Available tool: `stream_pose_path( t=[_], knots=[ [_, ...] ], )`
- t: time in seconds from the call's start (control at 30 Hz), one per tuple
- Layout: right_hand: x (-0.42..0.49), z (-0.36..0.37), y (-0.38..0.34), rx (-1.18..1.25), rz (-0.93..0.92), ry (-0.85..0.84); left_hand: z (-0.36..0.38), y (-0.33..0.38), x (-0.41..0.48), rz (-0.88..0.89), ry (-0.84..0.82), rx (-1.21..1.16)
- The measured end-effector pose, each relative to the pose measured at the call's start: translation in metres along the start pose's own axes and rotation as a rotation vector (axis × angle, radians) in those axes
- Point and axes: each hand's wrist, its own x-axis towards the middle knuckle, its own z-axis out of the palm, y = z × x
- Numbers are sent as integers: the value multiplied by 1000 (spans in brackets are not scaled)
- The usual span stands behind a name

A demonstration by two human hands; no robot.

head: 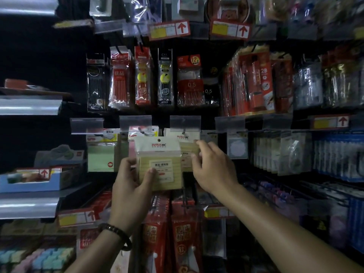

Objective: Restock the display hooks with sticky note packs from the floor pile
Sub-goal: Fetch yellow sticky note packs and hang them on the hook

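Note:
My left hand (134,182) grips a pack of yellow sticky notes (160,166) by its lower left, thumb across the front label, held upright in front of the display. Its white header card has a punched hole at the top. My right hand (211,166) reaches to the pack hanging just behind and to the right, another yellow sticky note pack (189,148) on its hook (184,133), fingers curled against its right edge. Green sticky note packs (101,154) hang on the hook to the left.
Pen and refill packs (141,79) hang in the row above. Clear price-tag holders (185,123) stick out over the hooks. Red packs (185,233) hang below my hands. Shelves with boxes (29,180) stand at left; more hanging stationery (295,154) fills the right.

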Motion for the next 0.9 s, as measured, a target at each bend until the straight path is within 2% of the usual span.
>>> stream_pose_path(
  t=[0.07,0.17,0.23,0.37,0.43,0.6,0.73,0.9],
  knots=[
    [-10,3,3,227,-68,99,4,-2,1,-14,-16,-18],
    [-19,11,4,565,-91,41,12,-5,4,2,-85,-26],
    [-20,17,1,689,-59,32,20,-5,6,54,-132,-2],
    [-12,18,2,721,49,157,37,-5,13,158,-75,13],
    [-9,16,1,713,39,197,43,-8,19,224,-62,32],
    [2,15,4,645,4,282,52,-12,37,344,-49,269],
    [12,18,9,581,25,294,54,-14,50,368,-49,417],
    [15,19,11,547,44,256,53,-14,56,374,-129,513]
  ],
)
